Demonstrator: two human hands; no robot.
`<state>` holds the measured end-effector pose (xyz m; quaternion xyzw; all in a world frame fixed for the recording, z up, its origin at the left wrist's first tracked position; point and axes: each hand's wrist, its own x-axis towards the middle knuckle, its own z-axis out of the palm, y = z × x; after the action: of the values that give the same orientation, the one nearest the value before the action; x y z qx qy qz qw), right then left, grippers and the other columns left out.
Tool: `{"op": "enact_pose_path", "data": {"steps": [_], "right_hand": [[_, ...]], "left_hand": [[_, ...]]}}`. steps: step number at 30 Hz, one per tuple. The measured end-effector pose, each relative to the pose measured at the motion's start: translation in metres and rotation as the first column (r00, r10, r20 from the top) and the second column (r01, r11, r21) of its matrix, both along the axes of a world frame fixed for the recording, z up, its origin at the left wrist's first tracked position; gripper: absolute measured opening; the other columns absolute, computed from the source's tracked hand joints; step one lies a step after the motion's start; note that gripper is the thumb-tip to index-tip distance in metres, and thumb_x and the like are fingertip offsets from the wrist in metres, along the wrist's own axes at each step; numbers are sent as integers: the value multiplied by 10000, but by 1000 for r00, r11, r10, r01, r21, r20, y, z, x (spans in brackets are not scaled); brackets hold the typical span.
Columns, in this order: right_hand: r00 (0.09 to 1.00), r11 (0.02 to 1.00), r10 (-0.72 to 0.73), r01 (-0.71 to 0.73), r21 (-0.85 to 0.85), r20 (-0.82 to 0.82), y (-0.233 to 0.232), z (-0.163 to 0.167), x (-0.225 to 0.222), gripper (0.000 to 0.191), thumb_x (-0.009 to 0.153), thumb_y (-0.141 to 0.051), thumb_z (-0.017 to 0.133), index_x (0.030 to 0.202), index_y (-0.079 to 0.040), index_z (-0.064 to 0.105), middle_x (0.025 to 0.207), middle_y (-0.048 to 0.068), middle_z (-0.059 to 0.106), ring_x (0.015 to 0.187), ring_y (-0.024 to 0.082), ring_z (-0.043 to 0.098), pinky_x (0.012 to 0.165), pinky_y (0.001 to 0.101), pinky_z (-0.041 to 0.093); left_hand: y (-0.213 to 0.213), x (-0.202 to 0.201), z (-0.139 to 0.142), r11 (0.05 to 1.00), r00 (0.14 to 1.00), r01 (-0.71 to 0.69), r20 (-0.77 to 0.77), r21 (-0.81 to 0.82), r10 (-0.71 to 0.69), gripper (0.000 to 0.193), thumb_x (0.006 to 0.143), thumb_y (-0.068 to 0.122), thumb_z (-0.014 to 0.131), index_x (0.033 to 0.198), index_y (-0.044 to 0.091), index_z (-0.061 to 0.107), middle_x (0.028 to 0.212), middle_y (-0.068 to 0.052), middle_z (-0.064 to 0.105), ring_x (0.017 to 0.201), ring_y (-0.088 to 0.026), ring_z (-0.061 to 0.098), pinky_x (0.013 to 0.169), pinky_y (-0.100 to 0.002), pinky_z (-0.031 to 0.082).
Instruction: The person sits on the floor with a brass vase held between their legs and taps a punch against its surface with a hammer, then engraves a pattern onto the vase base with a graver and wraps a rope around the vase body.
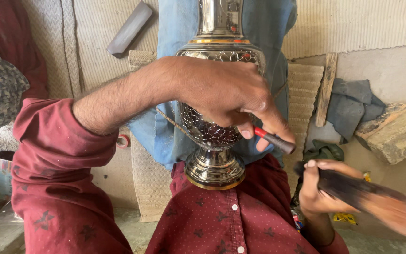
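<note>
We see the metal vase [214,117] lying with its round foot pressed against the person's chest, its neck pointing away over a blue cloth [269,28]. Our left hand [226,96] drapes over the vase's patterned belly, the fingers [246,131] pinched closed around a small red-and-black tool [274,139] whose dark end juts past the vase's right edge. The right hand [320,186] sits low and apart, to the right of the foot, fingers wrapped around a dark wooden stick [377,202] that blurs toward the lower right corner. Between the two hands there is a narrow open gap. A wooden block [393,134] and a grey rag [351,106] crowd the right side; a grey bar [130,29] lies at upper left on woven matting [353,23].
</note>
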<state>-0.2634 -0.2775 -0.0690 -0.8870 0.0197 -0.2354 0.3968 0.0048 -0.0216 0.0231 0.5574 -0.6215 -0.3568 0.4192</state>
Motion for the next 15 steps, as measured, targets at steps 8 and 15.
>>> {"op": "enact_pose_path", "data": {"steps": [8, 15], "right_hand": [[992, 990, 126, -125, -58, 9, -23, -7, 12, 963, 909, 136, 717, 1628, -175, 157, 1121, 173, 568, 866, 292, 582, 760, 396, 537], [934, 921, 326, -348, -174, -143, -55, 25, 56, 1078, 832, 110, 754, 1640, -224, 123, 1073, 224, 568, 782, 267, 611, 658, 370, 511]], "left_hand": [[17, -15, 3, 966, 967, -231, 80, -112, 241, 581, 871, 132, 776, 1424, 207, 615, 1140, -27, 787, 945, -229, 753, 701, -412, 520], [35, -48, -3, 790, 799, -585, 36, -183, 600, 568, 952, 4, 716, 1483, 157, 581, 1237, -4, 765, 1072, -195, 754, 849, -335, 605]]}}
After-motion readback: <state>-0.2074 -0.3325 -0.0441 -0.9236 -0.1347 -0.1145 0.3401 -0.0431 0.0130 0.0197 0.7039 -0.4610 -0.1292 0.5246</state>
